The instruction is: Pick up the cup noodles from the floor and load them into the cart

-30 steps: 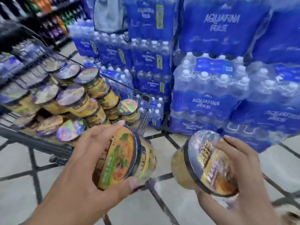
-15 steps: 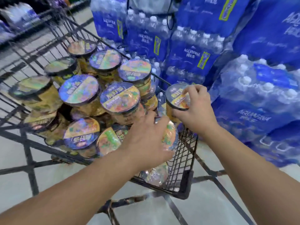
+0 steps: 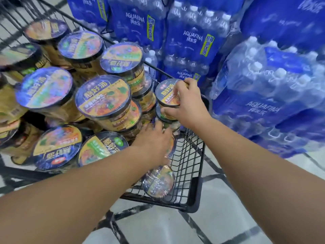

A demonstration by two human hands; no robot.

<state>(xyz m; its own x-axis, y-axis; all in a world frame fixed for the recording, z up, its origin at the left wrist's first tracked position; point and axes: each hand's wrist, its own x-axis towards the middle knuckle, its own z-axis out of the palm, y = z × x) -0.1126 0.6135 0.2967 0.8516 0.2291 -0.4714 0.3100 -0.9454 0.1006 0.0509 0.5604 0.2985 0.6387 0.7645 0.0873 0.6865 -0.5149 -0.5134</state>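
The left hand [image 3: 154,141] covers most of the cup noodle [image 3: 171,147] beneath it, so its grip cannot be judged. The cart [image 3: 197,187] runs past the left and top edges, its far cups [image 3: 17,55] smeared by blur. The water packs [image 3: 274,95] are cut off at the right edge.

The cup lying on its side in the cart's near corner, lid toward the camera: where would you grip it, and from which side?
Grip the cup around its lid rim from above. The cart's wire walls close off the corner's two outer sides, and the lid rim is its most exposed part.
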